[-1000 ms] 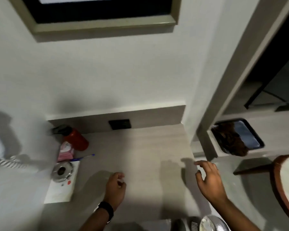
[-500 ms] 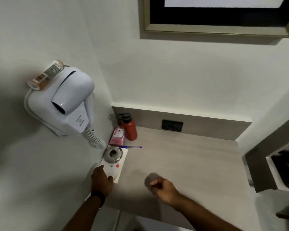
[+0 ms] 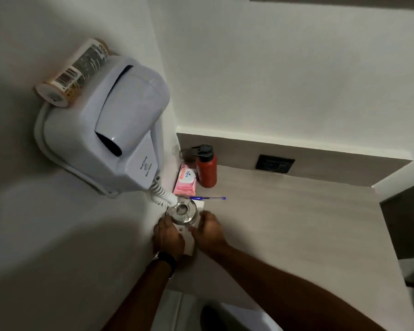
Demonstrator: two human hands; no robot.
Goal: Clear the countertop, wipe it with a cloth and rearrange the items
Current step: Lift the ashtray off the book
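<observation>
Both hands are at the left edge of the tabletop [image 3: 296,223], against the side wall; the left hand [image 3: 169,240] lies on the wall side of a white card [image 3: 189,242], the right hand [image 3: 209,231] on its open side, and the card shows in the gap between them; each grip looks curled around the card's edges, though whether the fingers actually clamp it I cannot tell, since the backs of the hands hide them. A glass ashtray [image 3: 182,210] sits on the far end of the card, just beyond the fingertips of both hands and apparently touching the left one. A blue pen [image 3: 212,198] lies crosswise just past the ashtray, well ahead of the right grip; further on stands a pink tissue pack [image 3: 186,181], and beside it, towards the right hand's side, an upright red bottle [image 3: 207,168] with a black cap. A white wall hair dryer [image 3: 108,130] hangs above and left of the left grip, its coiled cord [image 3: 161,195] ending near the ashtray; a labelled can [image 3: 74,72] lies on top of it; a dark socket [image 3: 275,163] sits in the back panel, far ahead of the right grip.
</observation>
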